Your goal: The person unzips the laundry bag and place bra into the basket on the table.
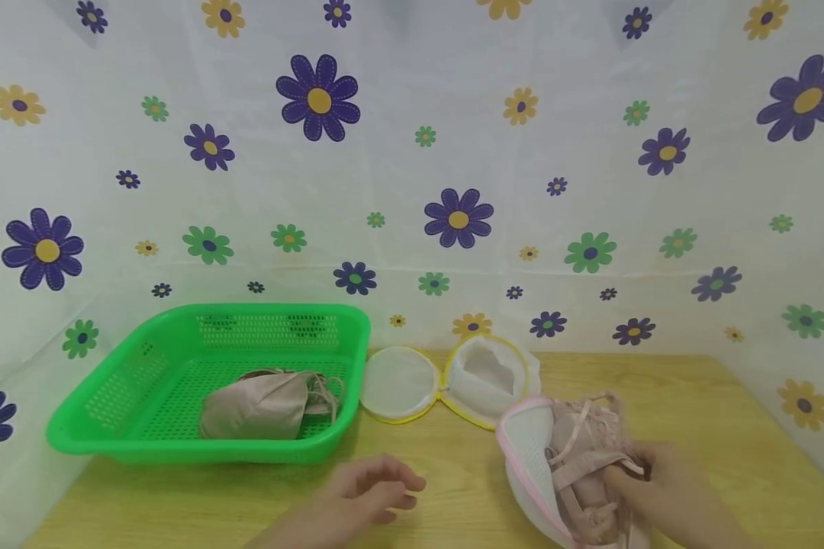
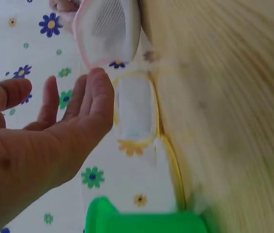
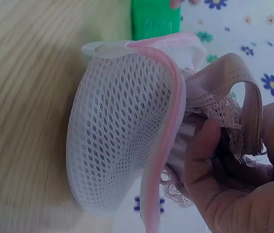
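At the right front of the table, my right hand [image 1: 676, 488] pinches a beige lace-trimmed bra [image 1: 580, 450] between thumb and fingers. The bra sits partly inside a white mesh laundry bag [image 1: 525, 465] with a pink-edged opening. Seen from the right wrist, the bag [image 3: 112, 116] is bulged and a bra strap [image 3: 231, 70] loops out of its mouth. My left hand [image 1: 367, 492] hovers over the table between basket and bag. In the left wrist view that hand [image 2: 64, 121] has loosely bent fingers and holds nothing.
A green plastic basket [image 1: 206, 451] stands at the left with a folded beige satin garment [image 1: 257, 408] in it. Between basket and pink-edged bag lies an opened yellow-rimmed white mesh case [image 1: 400, 381]. A flowered curtain [image 1: 391, 175] hangs behind the wooden table [image 1: 446, 488].
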Available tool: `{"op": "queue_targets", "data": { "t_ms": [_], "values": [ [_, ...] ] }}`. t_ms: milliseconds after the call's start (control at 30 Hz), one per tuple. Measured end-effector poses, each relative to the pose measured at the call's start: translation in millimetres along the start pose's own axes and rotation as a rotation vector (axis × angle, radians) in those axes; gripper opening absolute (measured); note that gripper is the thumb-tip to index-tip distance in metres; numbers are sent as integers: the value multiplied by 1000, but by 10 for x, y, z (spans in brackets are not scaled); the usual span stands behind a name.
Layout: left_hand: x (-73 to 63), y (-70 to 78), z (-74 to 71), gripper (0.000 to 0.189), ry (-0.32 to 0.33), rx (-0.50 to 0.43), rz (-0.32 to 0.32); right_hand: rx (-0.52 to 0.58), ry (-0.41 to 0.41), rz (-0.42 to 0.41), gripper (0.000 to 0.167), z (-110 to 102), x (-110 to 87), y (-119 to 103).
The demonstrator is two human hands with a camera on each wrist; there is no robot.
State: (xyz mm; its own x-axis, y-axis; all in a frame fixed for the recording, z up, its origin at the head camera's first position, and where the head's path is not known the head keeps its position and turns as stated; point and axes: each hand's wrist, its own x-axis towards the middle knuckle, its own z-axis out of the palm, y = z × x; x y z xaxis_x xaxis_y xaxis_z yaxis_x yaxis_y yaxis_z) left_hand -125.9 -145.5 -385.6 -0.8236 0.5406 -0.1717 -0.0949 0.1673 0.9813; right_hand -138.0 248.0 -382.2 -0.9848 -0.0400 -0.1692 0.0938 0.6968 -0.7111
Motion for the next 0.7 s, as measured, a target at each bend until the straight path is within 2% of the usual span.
{"op": "queue_targets", "data": {
  "t_ms": [100, 200, 267, 333, 367, 433, 567, 600, 633, 700],
  "values": [
    [-126, 27, -170, 33, 11, 73, 51, -94, 41, -9, 31, -170, 53, 125],
    [-261, 35, -332, 31, 78, 180, 107, -166, 111, -31, 50, -323, 123, 240],
    [-357, 50, -423, 28, 173, 276, 113, -212, 185, -64, 49, -407, 172, 324],
    [-457, 72, -495, 25, 297, 393, 106, -249, 230, -79, 49, -490, 224, 404],
    [-501, 76, -526, 22, 359, 469, 132, -271, 254, -88, 50, -531, 252, 439],
    [-573, 76, -603, 17, 478, 678, 234, -292, 280, -108, 51, -597, 307, 506],
    [-651, 2, -815, 33, 724, 1160, 539, -305, 275, -134, 53, -685, 372, 588],
    [-663, -21, -877, 36, 765, 1247, 586, -303, 258, -135, 55, -694, 375, 598],
    [-679, -46, -933, 36, 793, 1309, 603, -307, 247, -137, 57, -699, 377, 603],
    [-720, -97, -1024, 36, 822, 1376, 586, -297, 212, -131, 54, -688, 374, 606]
  ]
}}
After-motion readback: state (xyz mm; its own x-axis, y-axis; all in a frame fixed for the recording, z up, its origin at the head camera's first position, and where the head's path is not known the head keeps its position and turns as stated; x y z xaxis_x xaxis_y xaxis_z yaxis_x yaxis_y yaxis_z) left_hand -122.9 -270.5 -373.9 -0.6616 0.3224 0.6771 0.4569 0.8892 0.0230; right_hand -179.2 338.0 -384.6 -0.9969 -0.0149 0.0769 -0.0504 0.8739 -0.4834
